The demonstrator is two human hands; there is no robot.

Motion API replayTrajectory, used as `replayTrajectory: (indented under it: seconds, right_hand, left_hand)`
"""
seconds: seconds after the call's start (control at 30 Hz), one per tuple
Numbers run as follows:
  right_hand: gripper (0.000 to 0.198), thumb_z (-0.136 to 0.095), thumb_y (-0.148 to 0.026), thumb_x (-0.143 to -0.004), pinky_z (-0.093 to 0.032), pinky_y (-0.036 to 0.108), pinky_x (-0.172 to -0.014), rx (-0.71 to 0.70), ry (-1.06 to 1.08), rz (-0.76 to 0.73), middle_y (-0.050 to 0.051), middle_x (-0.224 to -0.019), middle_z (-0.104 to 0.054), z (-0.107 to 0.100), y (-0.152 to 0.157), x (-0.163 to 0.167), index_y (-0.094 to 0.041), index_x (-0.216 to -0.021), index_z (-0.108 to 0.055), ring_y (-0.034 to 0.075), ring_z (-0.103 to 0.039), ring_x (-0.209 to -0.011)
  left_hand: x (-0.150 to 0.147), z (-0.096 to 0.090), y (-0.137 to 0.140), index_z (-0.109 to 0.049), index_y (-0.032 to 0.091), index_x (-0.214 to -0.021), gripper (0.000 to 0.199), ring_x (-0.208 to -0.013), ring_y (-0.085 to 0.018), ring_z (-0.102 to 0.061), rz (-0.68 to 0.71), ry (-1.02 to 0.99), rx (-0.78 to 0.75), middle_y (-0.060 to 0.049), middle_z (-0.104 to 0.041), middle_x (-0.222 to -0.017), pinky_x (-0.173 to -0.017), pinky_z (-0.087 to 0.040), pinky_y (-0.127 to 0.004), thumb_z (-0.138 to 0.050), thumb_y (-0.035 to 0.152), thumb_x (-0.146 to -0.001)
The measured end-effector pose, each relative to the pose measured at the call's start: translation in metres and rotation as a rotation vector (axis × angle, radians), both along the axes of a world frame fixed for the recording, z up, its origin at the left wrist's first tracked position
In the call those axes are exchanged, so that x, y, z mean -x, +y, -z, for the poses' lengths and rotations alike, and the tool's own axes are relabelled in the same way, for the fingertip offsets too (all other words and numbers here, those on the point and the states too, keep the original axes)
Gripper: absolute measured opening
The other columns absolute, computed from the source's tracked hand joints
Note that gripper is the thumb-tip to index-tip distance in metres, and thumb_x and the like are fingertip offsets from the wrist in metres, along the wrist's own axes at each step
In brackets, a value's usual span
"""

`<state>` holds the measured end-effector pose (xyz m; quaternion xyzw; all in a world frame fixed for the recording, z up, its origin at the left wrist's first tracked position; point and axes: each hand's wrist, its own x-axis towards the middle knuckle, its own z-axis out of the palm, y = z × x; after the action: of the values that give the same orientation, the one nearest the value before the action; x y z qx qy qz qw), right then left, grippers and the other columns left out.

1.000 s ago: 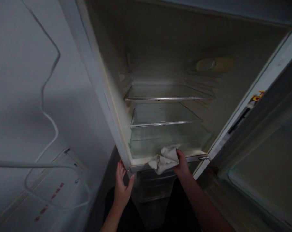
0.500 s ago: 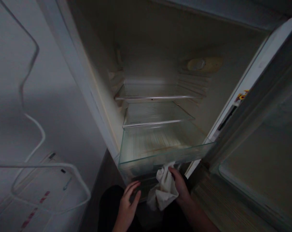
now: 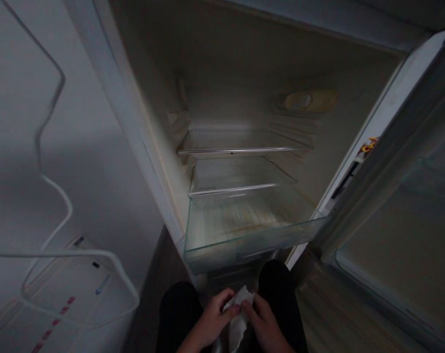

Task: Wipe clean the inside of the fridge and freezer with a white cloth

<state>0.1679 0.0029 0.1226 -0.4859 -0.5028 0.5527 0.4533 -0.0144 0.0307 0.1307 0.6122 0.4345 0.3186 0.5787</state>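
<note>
Cloth (image 3: 238,327), white and creased, lies between the two hands, low before the person's body and between the dark-clad knees (image 3: 180,305); I record the left hand (image 3: 214,319) pinching it, thumb against fingers, and the right hand (image 3: 265,323) gripping it likewise from the other side, the two sets of fingertips close together; neither hand is nearer, as both touch it; its long axis, so far as I can judge from my remote post, runs away from the body, one end beyond the fingertips and the other reaching back toward the lap; the governing relation is that the transparent drawer (image 3: 255,245), standing out from the open refrigerator (image 3: 143,142), is ahead of the cloth and apart from both hands; brownish streaks show on its floor; as to writing, I find none legible; a white panel (image 3: 82,289) at lower left bears red marks (image 3: 56,322) in a row and a blue mark (image 3: 102,285), too blurred to read; the door edge carries a yellow ornament (image 3: 369,145), with no brand that I can make out
</note>
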Motion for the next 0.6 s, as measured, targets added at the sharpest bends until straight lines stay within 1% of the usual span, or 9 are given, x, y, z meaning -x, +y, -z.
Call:
replayTrajectory:
  seconds: [0.07,0.17,0.23,0.33,0.43,0.5,0.6]
  right_hand:
    - [0.045,-0.058,-0.058,-0.095,-0.049,0.034,-0.094,-0.095,-0.097,0.011,0.012,-0.107,-0.068,-0.005,0.002,-0.002,-0.016,-0.102,-0.072,0.025,-0.064,-0.104]
    - [0.038,-0.053,-0.049,-0.1,-0.047,0.031,-0.097,-0.245,-0.177,0.018,0.011,-0.11,-0.064,-0.019,0.006,-0.001,-0.017,-0.1,-0.073,0.022,-0.06,-0.109]
    - [0.036,-0.05,-0.045,-0.102,-0.047,0.029,-0.096,-0.302,-0.197,-0.003,0.01,-0.108,-0.062,-0.031,0.008,0.001,-0.018,-0.098,-0.073,0.02,-0.059,-0.107]
    - [0.035,-0.049,-0.043,-0.102,-0.046,0.028,-0.096,-0.36,-0.249,0.031,0.009,-0.107,-0.06,-0.044,0.009,-0.002,-0.017,-0.094,-0.072,0.019,-0.058,-0.105]
    - [0.036,-0.05,-0.046,-0.101,-0.047,0.029,-0.099,-0.351,-0.247,0.092,0.009,-0.108,-0.063,-0.044,0.011,-0.014,-0.018,-0.1,-0.073,0.02,-0.06,-0.106]
    - [0.041,-0.052,-0.052,-0.099,-0.049,0.031,-0.099,-0.289,-0.211,0.141,0.01,-0.11,-0.067,-0.036,0.014,-0.026,-0.02,-0.107,-0.075,0.022,-0.062,-0.107]
    - [0.052,-0.057,-0.063,-0.092,-0.052,0.036,-0.098,-0.169,-0.188,0.205,0.011,-0.113,-0.071,-0.018,0.017,-0.044,-0.02,-0.114,-0.076,0.027,-0.064,-0.11]
  left_hand:
    - [0.0,0.002,-0.002,-0.065,0.017,-0.094,0.041,-0.093,-0.021,-0.057,-0.009,0.028,-0.009,-0.003,-0.064,-0.092,-0.085,-0.045,-0.029,-0.064,0.057,-0.088]
    - [0.001,0.001,-0.008,-0.065,0.016,-0.09,0.047,-0.089,-0.02,-0.056,-0.035,0.065,-0.015,-0.002,-0.062,-0.088,-0.081,-0.045,-0.028,-0.063,0.063,-0.087]
    - [0.003,-0.002,-0.014,-0.066,0.015,-0.093,0.053,-0.09,-0.022,-0.058,-0.059,0.063,-0.01,-0.004,-0.064,-0.089,-0.08,-0.046,-0.028,-0.062,0.068,-0.084]
    - [0.004,-0.008,-0.025,-0.069,0.016,-0.099,0.056,-0.095,-0.024,-0.061,-0.112,0.082,-0.015,-0.006,-0.069,-0.096,-0.084,-0.049,-0.03,-0.06,0.069,-0.085]
    - [0.002,-0.009,-0.039,-0.072,0.017,-0.106,0.054,-0.103,-0.027,-0.064,-0.227,0.131,-0.019,-0.007,-0.073,-0.106,-0.093,-0.05,-0.032,-0.061,0.067,-0.086]
    - [-0.003,-0.008,-0.048,-0.073,0.018,-0.108,0.055,-0.108,-0.028,-0.064,-0.334,0.153,-0.034,-0.008,-0.073,-0.111,-0.097,-0.051,-0.033,-0.063,0.067,-0.084]
    - [-0.014,-0.011,-0.059,-0.074,0.02,-0.097,0.047,-0.105,-0.026,-0.064,-0.428,0.174,-0.126,-0.008,-0.071,-0.107,-0.092,-0.053,-0.031,-0.063,0.064,-0.085]
